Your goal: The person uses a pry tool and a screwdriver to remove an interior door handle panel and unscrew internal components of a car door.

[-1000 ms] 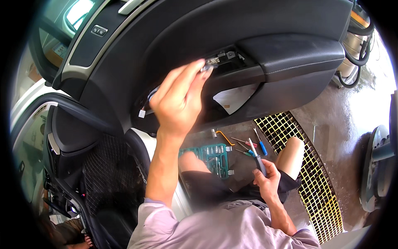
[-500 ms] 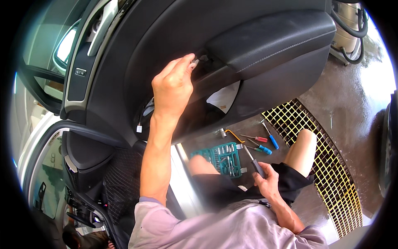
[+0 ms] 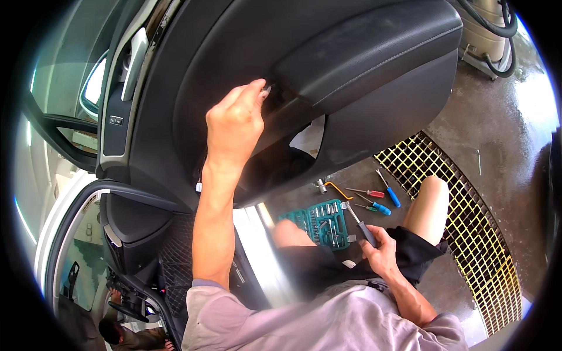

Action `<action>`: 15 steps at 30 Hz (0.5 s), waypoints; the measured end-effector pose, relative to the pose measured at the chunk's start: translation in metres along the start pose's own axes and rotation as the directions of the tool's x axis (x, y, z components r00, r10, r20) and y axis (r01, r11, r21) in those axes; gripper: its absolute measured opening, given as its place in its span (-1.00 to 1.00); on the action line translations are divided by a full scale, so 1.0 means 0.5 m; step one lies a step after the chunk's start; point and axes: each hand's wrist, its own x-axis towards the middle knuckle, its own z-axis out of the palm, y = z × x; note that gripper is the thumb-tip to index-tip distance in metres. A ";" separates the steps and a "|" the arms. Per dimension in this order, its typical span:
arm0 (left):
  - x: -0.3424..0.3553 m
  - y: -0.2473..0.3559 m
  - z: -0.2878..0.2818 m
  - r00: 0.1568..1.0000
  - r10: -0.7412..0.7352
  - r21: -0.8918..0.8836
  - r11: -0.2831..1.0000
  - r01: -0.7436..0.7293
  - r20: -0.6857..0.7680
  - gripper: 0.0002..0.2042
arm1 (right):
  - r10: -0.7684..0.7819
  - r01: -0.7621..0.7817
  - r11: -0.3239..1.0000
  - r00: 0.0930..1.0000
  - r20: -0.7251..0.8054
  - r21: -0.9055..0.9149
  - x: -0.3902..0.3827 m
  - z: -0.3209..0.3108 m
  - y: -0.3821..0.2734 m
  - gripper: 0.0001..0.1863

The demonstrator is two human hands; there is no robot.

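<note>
My left hand (image 3: 234,120) reaches up to a black car door panel (image 3: 380,111), fingers pinched beside a dark recess at the armrest's inner end. A small pale, shiny piece (image 3: 266,92) shows at the fingertips; its kind is too small to tell. Below this spot, the panel has a large opening (image 3: 307,140). A white connector (image 3: 199,186) hangs by my left forearm. Near my lap, my right hand (image 3: 383,251) is closed around the black handle of a screwdriver (image 3: 367,233), its metal shaft pointing up and left.
On the floor lie an open green socket set (image 3: 332,212), an orange hooked tool (image 3: 338,190), a red-handled screwdriver (image 3: 374,193) and blue-handled tools (image 3: 392,197). A yellow floor grating (image 3: 468,234) curves along the right. A vacuum cleaner (image 3: 483,41) stands far right. Another person (image 3: 126,336) shows lower left.
The whole view has shifted a little, so the panel and floor tools sit differently in it. My left hand stays pinched at the same recess; my right hand keeps the screwdriver.
</note>
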 end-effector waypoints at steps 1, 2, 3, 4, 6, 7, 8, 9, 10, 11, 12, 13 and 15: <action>-0.001 -0.001 0.004 0.999 0.033 0.013 0.999 -0.033 -0.020 -0.82 | 0.000 0.000 1.000 1.000 0.001 -0.012 0.001 0.000 0.001 -0.60; 0.002 0.001 0.003 1.000 0.021 0.012 1.000 -0.021 -0.003 -0.82 | 0.000 0.000 1.000 1.000 0.003 -0.025 0.001 -0.001 0.001 -0.59; 0.006 0.003 0.000 1.000 0.008 0.012 1.000 -0.008 0.013 -0.83 | 0.001 -0.001 0.999 1.000 0.004 -0.038 0.002 -0.001 0.003 -0.59; 0.007 0.004 -0.003 0.999 -0.008 0.013 1.000 0.007 0.031 -0.83 | 0.008 -0.008 1.000 1.000 0.005 -0.026 0.003 -0.002 0.007 -0.58; 0.008 0.006 0.001 1.000 -0.003 0.007 1.000 0.003 0.017 -0.84 | 0.022 -0.022 1.000 1.000 0.006 -0.003 0.007 -0.001 0.017 -0.58; 0.009 0.005 0.004 1.000 -0.001 0.004 1.000 0.001 0.008 -0.84 | 0.022 -0.022 1.000 1.000 0.011 -0.012 0.008 -0.001 0.017 -0.58; 0.002 0.002 0.008 1.000 -0.009 -0.001 1.000 0.009 -0.002 -0.85 | 0.021 -0.021 1.000 1.000 0.015 -0.022 0.007 -0.002 0.015 -0.58; 0.005 0.001 0.009 1.000 -0.024 -0.015 1.000 0.024 -0.008 -0.86 | 0.021 -0.020 0.999 1.000 0.019 -0.032 0.008 -0.002 0.015 -0.58; 0.008 0.001 0.010 0.999 -0.040 -0.030 0.999 0.040 -0.012 -0.88 | 0.029 -0.029 0.999 0.999 0.019 -0.028 0.009 -0.001 0.018 -0.58; 0.010 0.001 0.011 0.998 -0.057 -0.046 0.997 0.056 -0.016 -0.89 | 0.037 -0.037 0.999 0.999 0.019 -0.024 0.011 0.000 0.022 -0.58; 0.009 0.002 0.012 0.997 -0.077 -0.058 0.995 0.076 -0.018 -0.89 | 0.045 -0.045 0.999 0.999 0.018 -0.022 0.012 0.001 0.024 -0.57; 0.009 0.002 0.013 0.995 -0.098 -0.071 0.993 0.097 -0.022 -0.89 | 0.046 -0.045 0.998 0.999 0.019 -0.034 0.014 0.001 0.023 -0.57; 0.007 0.001 0.018 0.991 -0.128 -0.123 0.985 0.122 -0.042 -0.88 | 0.047 -0.046 0.997 0.999 0.022 -0.062 0.015 0.004 0.021 -0.57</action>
